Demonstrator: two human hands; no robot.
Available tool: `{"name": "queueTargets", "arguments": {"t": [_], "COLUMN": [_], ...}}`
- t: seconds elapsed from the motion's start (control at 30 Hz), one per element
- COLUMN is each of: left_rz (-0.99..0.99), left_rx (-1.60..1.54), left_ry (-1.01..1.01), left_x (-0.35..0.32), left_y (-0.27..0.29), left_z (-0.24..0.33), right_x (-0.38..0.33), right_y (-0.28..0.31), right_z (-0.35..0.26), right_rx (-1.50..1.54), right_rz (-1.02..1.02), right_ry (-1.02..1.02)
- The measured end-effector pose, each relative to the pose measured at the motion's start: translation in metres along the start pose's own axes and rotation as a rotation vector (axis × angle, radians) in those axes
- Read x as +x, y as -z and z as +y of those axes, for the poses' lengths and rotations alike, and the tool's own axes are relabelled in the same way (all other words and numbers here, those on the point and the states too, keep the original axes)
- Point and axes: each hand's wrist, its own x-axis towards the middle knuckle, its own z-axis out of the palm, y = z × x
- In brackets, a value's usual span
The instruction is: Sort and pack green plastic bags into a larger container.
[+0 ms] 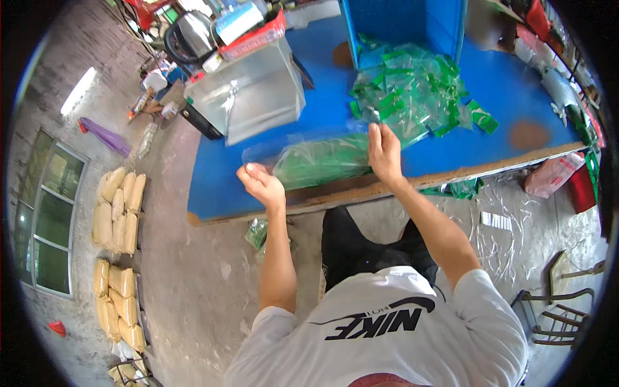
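A long clear plastic bag (pixel 316 161) stuffed with green packets lies along the near edge of the blue table (pixel 219 187). My left hand (pixel 261 184) pinches the bag's open clear end at its left. My right hand (pixel 383 151) presses flat on the bag's right end. Just beyond my right hand lies a loose heap of green and clear packets (pixel 412 90), touching the bag's far end.
A shiny silver box (pixel 248 93) stands at the table's far left with a black kettle (pixel 190 35) behind it. A blue upright panel (pixel 403 22) rises at the back. Tan sacks (pixel 116 213) lie on the concrete floor to the left, a chair frame (pixel 558 306) at lower right.
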Motion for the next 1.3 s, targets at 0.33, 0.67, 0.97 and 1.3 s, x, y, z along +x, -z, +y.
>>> {"name": "queueTargets", "arguments": {"t": [0.33,0.67,0.97,1.3], "left_rz": [-0.413,-0.528,-0.767,-0.534], "left_rx": [-0.017,0.255,0.43,-0.07], "left_ry": [0.564,0.283,0.208,0.853], "left_x": [-0.028,0.03,-0.054,-0.099], "left_y": [0.054,0.058,0.038,0.096], "left_z": [-0.008,0.037,0.011,0.056], "right_x": [-0.058,-0.014,-0.041,-0.028], "right_y": [0.03,0.043,-0.027,0.0], "right_z": [0.006,-0.05,0.006,0.004], "right_rx": [0.093,-0.508,-0.805,-0.705], "right_rz": [-0.028,0.096,-0.138,-0.072], "right_ry": [-0.276,0.05,0.21,-0.176]}}
